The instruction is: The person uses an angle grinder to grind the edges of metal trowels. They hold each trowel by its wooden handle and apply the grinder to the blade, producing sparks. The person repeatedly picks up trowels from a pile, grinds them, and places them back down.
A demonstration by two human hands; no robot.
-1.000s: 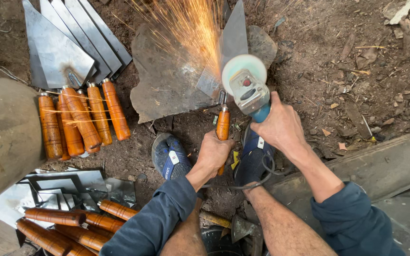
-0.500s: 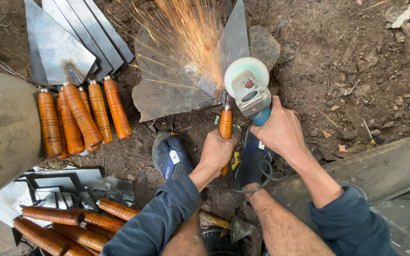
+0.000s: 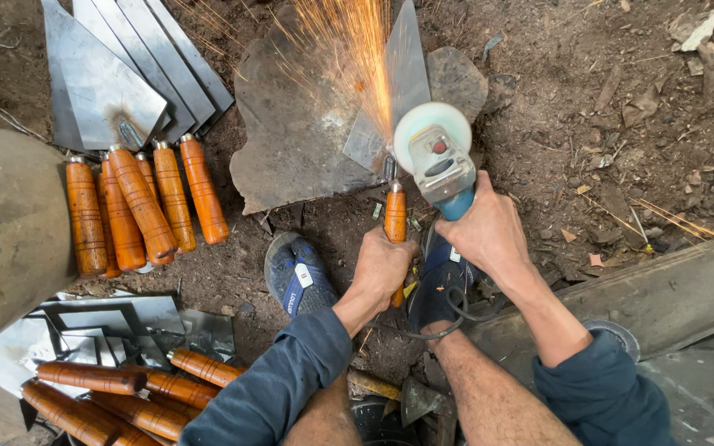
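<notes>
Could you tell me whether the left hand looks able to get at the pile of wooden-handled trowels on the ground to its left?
Probably not as things stand: the left hand grips a trowel handle, though bare ground lies toward the pile.

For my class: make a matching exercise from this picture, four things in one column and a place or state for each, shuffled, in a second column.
Things:
1. left hand
2. right hand
3. sparks
4. finished trowels

Places or states:
A. lying in a row on the soil at upper left
B. gripping the blue angle grinder
C. flying up off the metal blade
D. closed round an orange wooden handle

Pairs: 1-D, 2-B, 3-C, 4-A
</notes>
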